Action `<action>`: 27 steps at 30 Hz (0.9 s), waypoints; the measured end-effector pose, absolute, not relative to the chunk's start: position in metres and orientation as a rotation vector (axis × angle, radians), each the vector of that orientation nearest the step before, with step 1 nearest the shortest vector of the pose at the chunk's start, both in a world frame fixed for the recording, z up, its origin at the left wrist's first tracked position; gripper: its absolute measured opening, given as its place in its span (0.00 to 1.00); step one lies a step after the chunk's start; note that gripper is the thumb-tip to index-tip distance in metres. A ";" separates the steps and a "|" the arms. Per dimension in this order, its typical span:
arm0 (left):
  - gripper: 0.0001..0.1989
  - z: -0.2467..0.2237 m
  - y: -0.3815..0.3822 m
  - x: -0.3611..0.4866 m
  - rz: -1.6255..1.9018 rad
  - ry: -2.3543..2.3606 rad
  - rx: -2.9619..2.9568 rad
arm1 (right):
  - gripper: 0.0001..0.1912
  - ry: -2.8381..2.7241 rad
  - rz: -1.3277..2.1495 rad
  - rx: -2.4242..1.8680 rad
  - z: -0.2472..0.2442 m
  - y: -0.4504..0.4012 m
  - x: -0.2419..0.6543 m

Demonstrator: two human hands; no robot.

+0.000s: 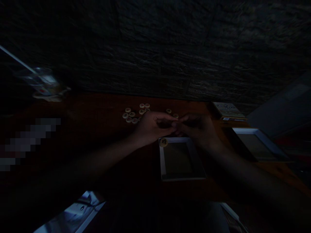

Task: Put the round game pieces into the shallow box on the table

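Both hands meet above the far edge of an open box. My left hand has its thumb and fingers pinched together, touching the fingertips of my right hand, which is closed too. Whatever lies between the fingertips is too dark and small to name. One round piece with a dark character sits at the box's far left corner. Several round pieces lie on the table left of my left hand, some partly hidden by it. Two more pieces are just beyond the fingertips.
A second open tray and a flat patterned box stand at the right. A clear cup with a straw is at the far left. A dark stone wall rises behind the wooden table.
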State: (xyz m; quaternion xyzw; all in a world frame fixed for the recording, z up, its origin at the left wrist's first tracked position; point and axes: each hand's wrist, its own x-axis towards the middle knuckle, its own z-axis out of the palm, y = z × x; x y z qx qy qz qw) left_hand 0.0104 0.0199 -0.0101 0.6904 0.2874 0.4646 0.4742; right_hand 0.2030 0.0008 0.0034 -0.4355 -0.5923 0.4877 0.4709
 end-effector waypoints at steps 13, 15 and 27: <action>0.11 -0.008 0.023 0.009 1.180 0.759 1.598 | 0.21 -1.498 1.192 -1.027 0.008 -0.003 0.203; 0.13 -0.008 0.023 0.009 1.155 0.757 1.533 | 0.21 -1.510 1.193 -1.020 0.007 -0.002 0.204; 0.18 -0.013 0.025 0.009 1.121 0.698 1.593 | 0.20 -1.484 1.147 -1.050 0.006 0.000 0.205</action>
